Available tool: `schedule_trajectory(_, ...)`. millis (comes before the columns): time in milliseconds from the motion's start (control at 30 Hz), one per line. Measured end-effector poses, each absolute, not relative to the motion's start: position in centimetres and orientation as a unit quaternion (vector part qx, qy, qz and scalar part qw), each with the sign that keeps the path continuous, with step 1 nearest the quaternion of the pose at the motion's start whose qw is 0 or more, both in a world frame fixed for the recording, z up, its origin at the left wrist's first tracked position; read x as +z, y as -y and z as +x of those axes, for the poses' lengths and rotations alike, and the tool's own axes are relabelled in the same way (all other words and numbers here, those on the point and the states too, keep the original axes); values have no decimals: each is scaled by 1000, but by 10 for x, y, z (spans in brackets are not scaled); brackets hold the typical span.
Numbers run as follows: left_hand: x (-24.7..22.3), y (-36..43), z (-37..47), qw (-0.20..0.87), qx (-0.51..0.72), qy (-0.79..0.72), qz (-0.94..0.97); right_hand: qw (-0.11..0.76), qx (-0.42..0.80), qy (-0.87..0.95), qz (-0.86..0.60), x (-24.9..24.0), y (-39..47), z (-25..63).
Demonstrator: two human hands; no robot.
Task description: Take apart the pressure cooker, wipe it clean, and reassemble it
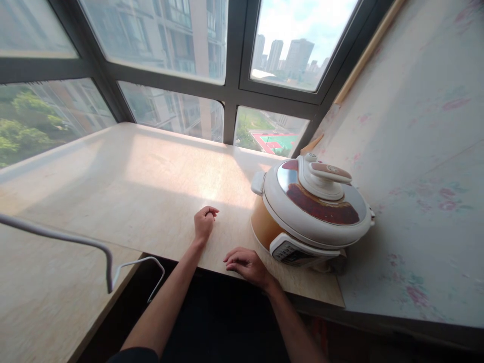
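Head view. Oval electric cooker (pixel 310 212), white-rimmed plastic with a gold body and a brown-and-silver lid, stands on the cream marbled ledge (pixel 94 176), close to the floral-papered wall (pixel 423 212) on its right. Markings on its dark control panel (pixel 293 253) are too small to read; a brownish item (pixel 336 263) beneath its lower right side is shadowed, nature unclear.

Left hand (pixel 204 223): to the left of the cooker, clenched in a loose fist; inner palm hidden. Right hand (pixel 246 265): nearer the cooker, just beside its lower left side, fingers bent, palm turned from camera; cannot tell whether the grip is closed or released. Contact with the ledge uncertain for both.

Far left of the cooker, a white bent rod (pixel 49 230) is cut off by the picture's edge.
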State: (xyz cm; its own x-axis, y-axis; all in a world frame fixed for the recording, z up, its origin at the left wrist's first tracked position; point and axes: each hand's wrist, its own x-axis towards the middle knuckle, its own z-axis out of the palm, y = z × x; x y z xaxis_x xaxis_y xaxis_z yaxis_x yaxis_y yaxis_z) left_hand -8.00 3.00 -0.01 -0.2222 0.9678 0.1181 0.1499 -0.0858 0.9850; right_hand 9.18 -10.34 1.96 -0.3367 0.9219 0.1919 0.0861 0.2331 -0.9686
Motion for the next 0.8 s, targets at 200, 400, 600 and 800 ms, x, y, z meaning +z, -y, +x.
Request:
schedule_trajectory(200,0,-30,-80,375,542,-566,496,453,478,637,-400,24,110,97)
schedule_trajectory(400,5,-29,-81,377,540,-568,493,493,453,594,-445,23,133,121)
schedule_trajectory(600,8,-25,-81,377,534,-576,492,509,404,571,-501,18,170,163)
schedule_trajectory(800,8,-17,-81,358,532,-583,500,555,380,454,-584,21,203,224)
